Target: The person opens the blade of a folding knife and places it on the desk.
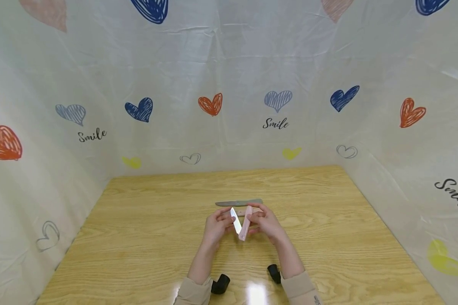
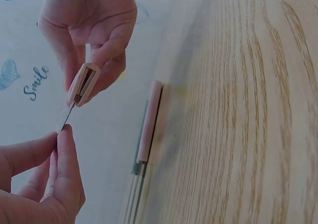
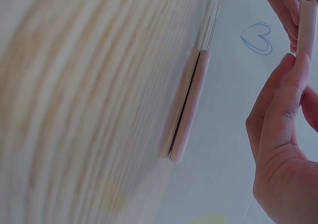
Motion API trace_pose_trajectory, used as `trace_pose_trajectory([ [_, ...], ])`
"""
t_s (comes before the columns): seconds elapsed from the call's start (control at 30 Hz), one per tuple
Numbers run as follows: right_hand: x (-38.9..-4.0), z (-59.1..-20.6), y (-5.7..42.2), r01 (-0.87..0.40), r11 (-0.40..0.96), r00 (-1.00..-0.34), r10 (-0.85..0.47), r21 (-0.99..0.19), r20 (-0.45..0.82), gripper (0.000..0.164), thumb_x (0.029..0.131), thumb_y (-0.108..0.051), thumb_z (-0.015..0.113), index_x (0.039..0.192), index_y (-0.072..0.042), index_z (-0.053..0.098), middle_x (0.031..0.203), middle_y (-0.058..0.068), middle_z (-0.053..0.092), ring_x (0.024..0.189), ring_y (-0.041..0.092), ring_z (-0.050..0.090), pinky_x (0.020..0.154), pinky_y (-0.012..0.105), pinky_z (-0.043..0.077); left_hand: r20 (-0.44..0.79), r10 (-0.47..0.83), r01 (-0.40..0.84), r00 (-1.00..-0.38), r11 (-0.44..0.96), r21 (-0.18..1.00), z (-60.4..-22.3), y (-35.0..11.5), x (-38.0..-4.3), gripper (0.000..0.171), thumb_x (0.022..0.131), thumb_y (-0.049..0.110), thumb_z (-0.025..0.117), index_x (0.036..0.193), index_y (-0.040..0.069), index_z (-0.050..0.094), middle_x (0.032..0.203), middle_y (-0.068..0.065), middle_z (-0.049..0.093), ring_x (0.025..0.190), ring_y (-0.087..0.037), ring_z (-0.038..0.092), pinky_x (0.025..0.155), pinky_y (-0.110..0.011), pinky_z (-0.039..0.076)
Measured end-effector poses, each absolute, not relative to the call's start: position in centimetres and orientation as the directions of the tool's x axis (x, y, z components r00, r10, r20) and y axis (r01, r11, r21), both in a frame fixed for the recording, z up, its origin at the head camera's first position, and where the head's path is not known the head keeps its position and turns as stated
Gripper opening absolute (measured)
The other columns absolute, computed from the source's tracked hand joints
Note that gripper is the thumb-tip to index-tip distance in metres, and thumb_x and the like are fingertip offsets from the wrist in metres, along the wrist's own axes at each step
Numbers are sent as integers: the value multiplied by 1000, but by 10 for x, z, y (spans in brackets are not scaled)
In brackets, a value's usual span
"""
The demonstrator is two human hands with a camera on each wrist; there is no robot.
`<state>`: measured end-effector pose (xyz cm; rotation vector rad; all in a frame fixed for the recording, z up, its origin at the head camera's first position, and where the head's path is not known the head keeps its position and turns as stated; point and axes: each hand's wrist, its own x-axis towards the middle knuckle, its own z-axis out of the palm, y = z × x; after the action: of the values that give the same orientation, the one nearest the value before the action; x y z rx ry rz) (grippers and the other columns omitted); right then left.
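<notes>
Above the table, a folding knife with a pink handle (image 1: 246, 224) is partly unfolded into a V, its hinge toward the person. The left hand (image 1: 216, 228) pinches its shiny blade (image 1: 235, 220) between thumb and fingertips. On the other side, the right hand (image 1: 267, 223) grips the handle between thumb and fingers. In the left wrist view, the blade comes out of the slot in the handle (image 2: 85, 83). Behind the hands lies a second pink-handled knife (image 3: 190, 107) with its blade out, partly covered by the hands in the head view.
A grey-green knife (image 1: 248, 202), unfolded, lies just beyond the second pink one on the wooden table (image 1: 156, 224). Black devices (image 1: 220, 284) sit at both wrists. A white curtain (image 1: 244, 140) printed with hearts surrounds the table's back and sides.
</notes>
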<state>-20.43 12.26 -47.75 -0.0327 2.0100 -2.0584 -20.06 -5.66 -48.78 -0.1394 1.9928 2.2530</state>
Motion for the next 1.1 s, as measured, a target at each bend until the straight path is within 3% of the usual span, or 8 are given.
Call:
trace_pose_trajectory([
  [0.47, -203, -477, 125, 157, -141, -984, -108, -978, -142, 45, 96, 3, 53, 139, 5, 39, 91, 10, 64, 79, 20, 67, 77, 43, 60, -190, -99, -160, -977, -249, 955, -477, -58, -197, 44, 91, -8, 58, 134, -9, 49, 95, -12, 61, 78, -13, 64, 74, -31, 60],
  [0.77, -201, -477, 121, 159, -265, -987, -47, -951, -152, 47, 97, 4, 50, 141, 3, 35, 97, 13, 62, 83, 21, 66, 73, 32, 60, -178, -211, -90, -961, -368, 925, -476, -53, -196, 43, 91, -9, 58, 133, -10, 50, 91, -11, 57, 76, -12, 63, 69, -25, 59],
  [1.1, -201, -478, 115, 144, -374, -986, 21, -916, -164, 47, 96, 5, 48, 139, 6, 28, 97, 14, 60, 84, 20, 65, 74, 33, 60, -167, -323, -5, -932, -446, 895, -477, -47, -194, 39, 91, -11, 57, 129, -11, 49, 88, -8, 52, 72, -12, 60, 66, -22, 58],
])
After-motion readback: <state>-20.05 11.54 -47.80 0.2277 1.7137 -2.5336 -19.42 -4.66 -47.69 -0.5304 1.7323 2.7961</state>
